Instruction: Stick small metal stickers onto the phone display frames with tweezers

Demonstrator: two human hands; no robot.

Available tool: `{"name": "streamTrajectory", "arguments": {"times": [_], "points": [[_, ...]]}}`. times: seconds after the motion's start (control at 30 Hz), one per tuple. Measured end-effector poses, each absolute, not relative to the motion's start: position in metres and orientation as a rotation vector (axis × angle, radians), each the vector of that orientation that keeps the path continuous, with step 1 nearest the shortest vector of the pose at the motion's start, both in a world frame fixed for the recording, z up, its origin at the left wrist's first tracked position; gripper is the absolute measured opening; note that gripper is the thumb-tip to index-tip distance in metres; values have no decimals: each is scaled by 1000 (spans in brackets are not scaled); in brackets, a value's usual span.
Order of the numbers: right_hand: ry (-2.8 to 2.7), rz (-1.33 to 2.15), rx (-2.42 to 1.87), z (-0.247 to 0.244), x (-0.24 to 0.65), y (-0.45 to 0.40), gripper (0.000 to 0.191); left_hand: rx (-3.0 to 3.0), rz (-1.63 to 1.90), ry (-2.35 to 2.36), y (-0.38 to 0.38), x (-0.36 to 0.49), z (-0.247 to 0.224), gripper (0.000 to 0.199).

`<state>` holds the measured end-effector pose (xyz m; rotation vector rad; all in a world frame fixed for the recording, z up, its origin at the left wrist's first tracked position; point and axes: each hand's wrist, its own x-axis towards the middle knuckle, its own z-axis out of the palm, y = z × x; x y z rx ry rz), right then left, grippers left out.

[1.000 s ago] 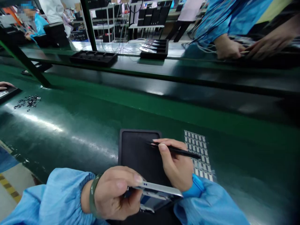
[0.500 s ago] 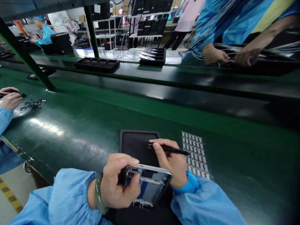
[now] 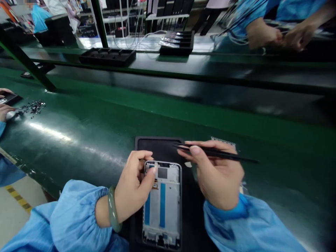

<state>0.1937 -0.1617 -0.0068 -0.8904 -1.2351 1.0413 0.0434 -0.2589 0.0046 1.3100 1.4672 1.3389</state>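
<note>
My left hand (image 3: 136,185) grips the upper left edge of a phone frame (image 3: 170,206), thumb on its inner face. The frame shows a silvery inside with two blue strips, over a black tray (image 3: 160,141). In my right hand (image 3: 217,171) is a pair of black tweezers (image 3: 225,154), held like a pen, tips pointing left above the tray. Beyond and partly behind that hand lies a sheet of small parts (image 3: 223,140), mostly hidden. A small pale piece (image 3: 188,164) shows beside my right fingers; I cannot tell what it is.
A pile of small dark parts (image 3: 34,107) lies on the green bench at left, beside a co-worker's hands (image 3: 5,108). Black compartment trays (image 3: 107,57) stand on the raised shelf behind. Another person's hands (image 3: 286,36) work among cables at the upper right. A green post (image 3: 31,64) slants at left.
The phone frame has tilted from nearly edge-on to flat, its inner face now showing. My right hand with the tweezers has moved right, away from the frame. The whole view has shifted slightly.
</note>
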Motion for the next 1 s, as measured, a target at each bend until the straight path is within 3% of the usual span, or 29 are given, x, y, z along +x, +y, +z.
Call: {"name": "streamTrajectory", "arguments": {"times": [0.3, 1.0], "points": [[-1576, 1156, -860, -8, 188, -175, 15, 1106, 1096, 1513, -245, 38, -3, 48], [-1948, 911, -746, -8, 191, -175, 23, 994, 1026, 1513, -240, 35, 3, 55]]}}
